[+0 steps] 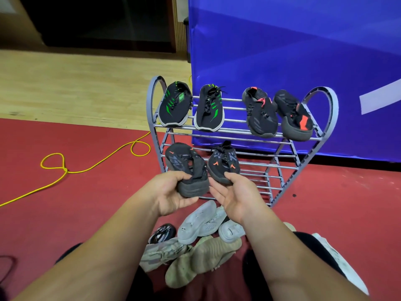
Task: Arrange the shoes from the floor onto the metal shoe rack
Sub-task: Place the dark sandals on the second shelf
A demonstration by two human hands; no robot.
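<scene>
My left hand [173,192] and right hand [233,195] each grip a black-orange shoe [186,168]; next, seat both on the rack's [271,164] middle shelf.

Sports hall, red court flooring [325,213], blue padded barrier [282,51]

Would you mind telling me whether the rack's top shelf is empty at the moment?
No, the top shelf holds four shoes: a green-striped pair on its left and an orange-accented pair on its right.
</scene>
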